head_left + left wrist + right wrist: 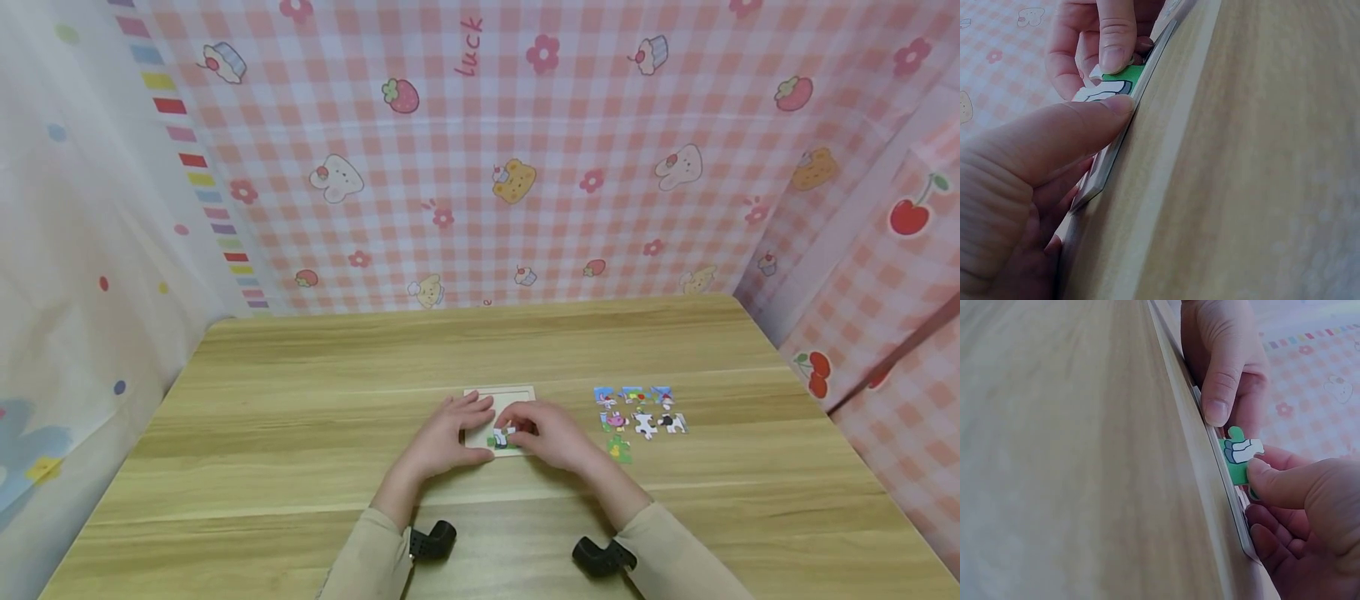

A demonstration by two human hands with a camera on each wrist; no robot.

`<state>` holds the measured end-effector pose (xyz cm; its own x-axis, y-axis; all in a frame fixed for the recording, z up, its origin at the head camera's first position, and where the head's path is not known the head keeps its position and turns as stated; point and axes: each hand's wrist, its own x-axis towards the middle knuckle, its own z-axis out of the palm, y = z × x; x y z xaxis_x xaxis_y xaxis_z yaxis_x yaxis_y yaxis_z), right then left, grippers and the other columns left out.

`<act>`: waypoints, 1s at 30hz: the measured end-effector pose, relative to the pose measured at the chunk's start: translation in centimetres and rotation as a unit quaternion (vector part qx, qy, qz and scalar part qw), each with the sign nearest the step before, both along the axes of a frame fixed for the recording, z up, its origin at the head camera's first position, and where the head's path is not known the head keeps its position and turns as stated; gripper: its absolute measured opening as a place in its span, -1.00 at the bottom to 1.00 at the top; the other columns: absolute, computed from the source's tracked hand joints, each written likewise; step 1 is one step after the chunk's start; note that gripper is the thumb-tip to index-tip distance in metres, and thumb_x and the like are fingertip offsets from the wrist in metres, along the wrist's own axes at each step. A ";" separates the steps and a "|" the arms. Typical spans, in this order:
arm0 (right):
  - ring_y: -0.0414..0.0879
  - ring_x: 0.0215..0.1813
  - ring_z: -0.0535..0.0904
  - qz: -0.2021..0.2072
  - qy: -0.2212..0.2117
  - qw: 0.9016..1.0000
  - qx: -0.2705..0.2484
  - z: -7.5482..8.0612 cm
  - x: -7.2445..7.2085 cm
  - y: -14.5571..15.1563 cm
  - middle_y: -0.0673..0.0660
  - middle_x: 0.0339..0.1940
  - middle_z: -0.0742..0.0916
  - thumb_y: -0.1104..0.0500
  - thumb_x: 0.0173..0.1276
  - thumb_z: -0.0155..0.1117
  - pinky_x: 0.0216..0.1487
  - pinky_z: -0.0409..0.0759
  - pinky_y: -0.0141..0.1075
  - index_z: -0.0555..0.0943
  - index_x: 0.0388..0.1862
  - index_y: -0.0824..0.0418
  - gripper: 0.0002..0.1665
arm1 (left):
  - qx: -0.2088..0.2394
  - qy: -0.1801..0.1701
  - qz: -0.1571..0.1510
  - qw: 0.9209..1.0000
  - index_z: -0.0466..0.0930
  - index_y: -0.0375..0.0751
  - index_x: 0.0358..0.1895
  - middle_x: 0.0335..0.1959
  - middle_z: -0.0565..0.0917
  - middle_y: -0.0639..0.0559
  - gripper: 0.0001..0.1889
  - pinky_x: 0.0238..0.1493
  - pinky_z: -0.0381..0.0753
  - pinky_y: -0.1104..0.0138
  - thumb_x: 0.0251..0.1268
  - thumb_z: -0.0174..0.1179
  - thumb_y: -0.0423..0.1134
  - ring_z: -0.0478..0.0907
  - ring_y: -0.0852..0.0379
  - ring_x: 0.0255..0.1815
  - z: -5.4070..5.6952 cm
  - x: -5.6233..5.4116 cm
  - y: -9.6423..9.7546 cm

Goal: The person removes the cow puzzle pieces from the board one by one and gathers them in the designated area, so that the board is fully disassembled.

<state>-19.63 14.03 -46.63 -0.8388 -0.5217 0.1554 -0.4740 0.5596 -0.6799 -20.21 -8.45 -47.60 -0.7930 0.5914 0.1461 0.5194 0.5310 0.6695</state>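
Note:
A shallow puzzle tray [519,397] lies at the front middle of the wooden table. My left hand [444,435] spans its left side with spread fingers, the thumb [1094,119] straight and pressing at the near edge. Between the thumb and fingers of my right hand [558,437] is a green and white jigsaw piece [1241,453], pinched low over the tray's near part. Its far side is hidden behind the fingers, and I cannot tell whether it lies flat in the tray. The right hand's other fingers curl loosely beside the tray.
To the right of the tray lie several loose jigsaw pieces, among them a white one [645,425], a pink one [617,421] and a green one [619,450]. A checked curtain [480,167] hangs behind the table [300,417]. Black wrist devices [433,542] sit by both sleeves.

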 end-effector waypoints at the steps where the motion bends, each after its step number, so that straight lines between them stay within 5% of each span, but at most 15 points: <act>1: -0.24 -0.34 0.43 -0.001 0.001 1.000 -0.002 -0.1 0.0 0.1 -0.15 -0.44 0.54 0.31 0.31 0.36 -0.26 0.46 -0.33 0.67 -0.16 0.03 -0.79 | 0.000 0.000 0.000 1.000 0.51 -0.37 0.28 0.41 0.41 -0.10 -0.35 0.51 -0.15 -0.11 0.13 0.45 -0.17 0.14 -0.13 0.52 0.0 0.0 0.0; 16: -0.18 -0.24 0.54 -0.020 -0.025 0.996 -0.083 0.4 1.2 3.5 -0.01 -0.31 0.68 0.35 0.32 0.33 -0.15 0.56 -0.30 0.69 -0.09 0.13 -0.78 | -0.009 -0.004 0.003 1.000 0.51 -0.35 0.29 0.41 0.41 -0.10 -0.35 0.52 -0.15 -0.08 0.12 0.45 -0.17 0.14 -0.13 0.52 0.0 -0.1 0.1; 30: -0.22 -0.18 0.59 -0.075 0.001 0.995 -0.064 1.0 3.0 9.9 0.03 -0.11 0.74 0.35 0.30 0.37 -0.16 0.60 -0.36 0.71 -0.08 0.16 -0.77 | -0.013 -0.012 0.009 1.000 0.50 -0.32 0.30 0.43 0.39 -0.07 -0.34 0.54 -0.16 -0.03 0.12 0.46 -0.16 0.12 -0.10 0.53 -0.2 -0.1 0.1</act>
<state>-16.62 23.95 -45.65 -0.9051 -0.3672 0.2143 -0.3936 0.5333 -0.7488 -20.30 -8.33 -47.75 -0.8064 0.5808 0.1114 0.4936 0.5573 0.6677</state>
